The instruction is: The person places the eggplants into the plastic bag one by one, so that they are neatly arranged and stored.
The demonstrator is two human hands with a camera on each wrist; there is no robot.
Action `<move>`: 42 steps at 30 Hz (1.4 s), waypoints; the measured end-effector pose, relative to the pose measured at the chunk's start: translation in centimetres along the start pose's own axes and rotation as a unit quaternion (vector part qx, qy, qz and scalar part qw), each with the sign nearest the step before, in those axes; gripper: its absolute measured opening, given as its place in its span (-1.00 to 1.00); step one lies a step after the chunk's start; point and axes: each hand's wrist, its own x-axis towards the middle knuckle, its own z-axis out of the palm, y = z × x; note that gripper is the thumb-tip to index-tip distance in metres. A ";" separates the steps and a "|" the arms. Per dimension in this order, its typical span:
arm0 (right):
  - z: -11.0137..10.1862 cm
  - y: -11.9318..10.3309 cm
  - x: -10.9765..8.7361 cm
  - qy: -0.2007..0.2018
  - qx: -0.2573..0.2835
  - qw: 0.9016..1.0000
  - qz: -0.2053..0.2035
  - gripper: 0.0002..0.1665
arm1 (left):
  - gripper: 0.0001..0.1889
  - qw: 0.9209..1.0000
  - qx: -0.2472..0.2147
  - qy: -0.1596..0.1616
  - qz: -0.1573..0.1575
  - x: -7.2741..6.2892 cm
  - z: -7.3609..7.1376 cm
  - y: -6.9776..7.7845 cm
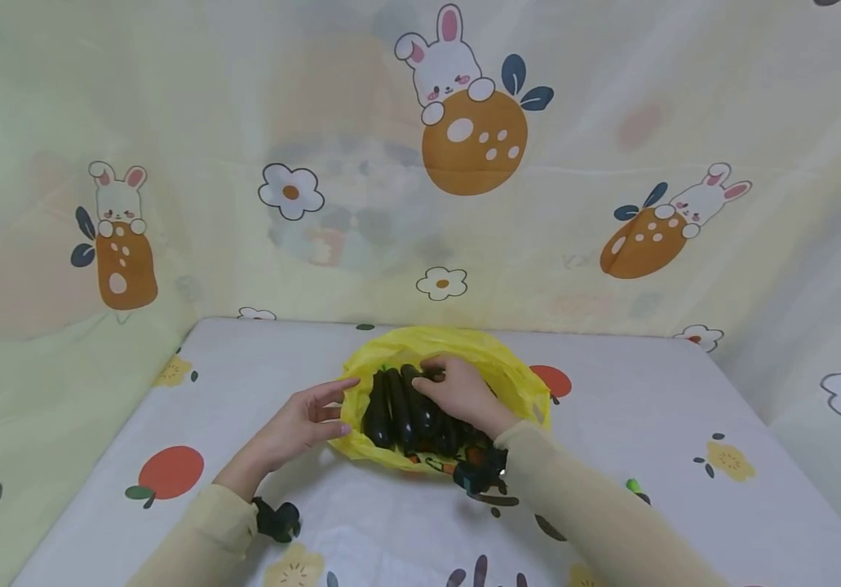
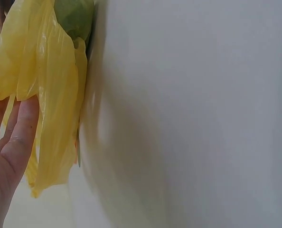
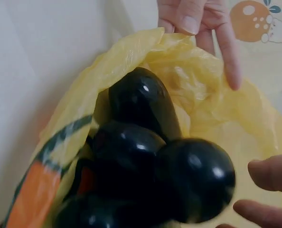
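A yellow plastic bag (image 1: 523, 375) lies with its mouth spread wide, and several dark, glossy eggplants (image 1: 378, 420) are bunched inside it. At the bag's left rim is my left hand (image 1: 310, 420), its fingers extended; one finger reaches over the rim while the thumb stays by the outside. In the left wrist view, folds of the bag (image 2: 55, 104) cover part of those fingers. My right hand (image 1: 464, 395) is over the far ends of the eggplants, fingers loosely bent. The right wrist view shows its fingertips (image 3: 264, 173) beside the nearest eggplant (image 3: 195, 180), with a gap between.
A white cloth (image 1: 633, 408) printed with fruit and flowers covers the table. A small green-tipped object (image 1: 635, 487) lies to the right, near my right sleeve. Behind the table hangs a patterned curtain (image 1: 361, 204). Dark wrist devices (image 1: 281, 520) are strapped on both arms.
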 end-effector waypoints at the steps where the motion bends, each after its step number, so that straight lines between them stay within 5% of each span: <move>1: -0.3 0.2 -0.2 -0.004 0.005 1.000 -0.005 -0.45 | -0.29 1.000 0.001 0.001 0.000 0.0 0.0 0.0; 10: -4.9 2.5 -3.6 -0.077 0.060 0.991 -0.090 -0.44 | -0.28 1.000 -0.009 -0.006 0.004 0.0 0.0 -0.1; 17: -9.6 5.5 -7.4 -0.059 0.088 0.983 -0.147 -0.41 | -0.28 1.000 0.002 -0.004 0.000 0.1 0.1 -0.1; 29: -15.8 13.2 -14.8 0.045 0.031 0.997 -0.046 -0.33 | -0.28 1.000 0.009 -0.001 -0.003 0.2 0.0 -0.2; 42: -15.1 20.1 -20.4 0.031 0.027 0.999 0.030 -0.26 | -0.27 1.000 0.007 -0.008 0.001 0.5 0.3 -0.2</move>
